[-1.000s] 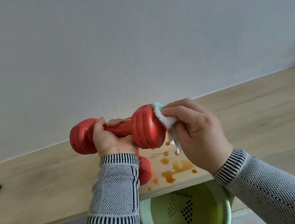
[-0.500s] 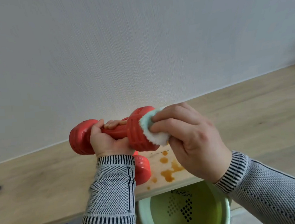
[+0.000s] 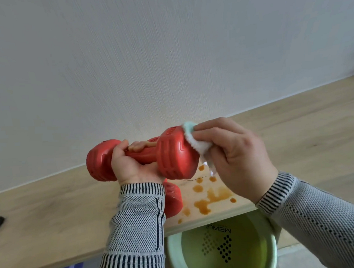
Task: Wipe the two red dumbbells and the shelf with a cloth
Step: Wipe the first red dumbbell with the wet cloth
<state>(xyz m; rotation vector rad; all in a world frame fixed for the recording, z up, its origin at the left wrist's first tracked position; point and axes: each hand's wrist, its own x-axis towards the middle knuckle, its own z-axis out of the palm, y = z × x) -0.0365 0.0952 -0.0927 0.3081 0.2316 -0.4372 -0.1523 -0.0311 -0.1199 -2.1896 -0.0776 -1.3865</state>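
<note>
Left hand (image 3: 133,166) gripping red dumbbell (image 3: 173,154) at centre frame, right hand (image 3: 234,157) pinching cloth (image 3: 196,141) against its end, green basin (image 3: 224,251) lower right reading "MENU"

Looks like a room in a home: a pale wood shelf (image 3: 54,216) against a plain textured wall (image 3: 148,54), red dumbbells (image 3: 169,154) kept on it, a green plastic basin (image 3: 173,253) underneath, wood-look floor beyond.
</note>
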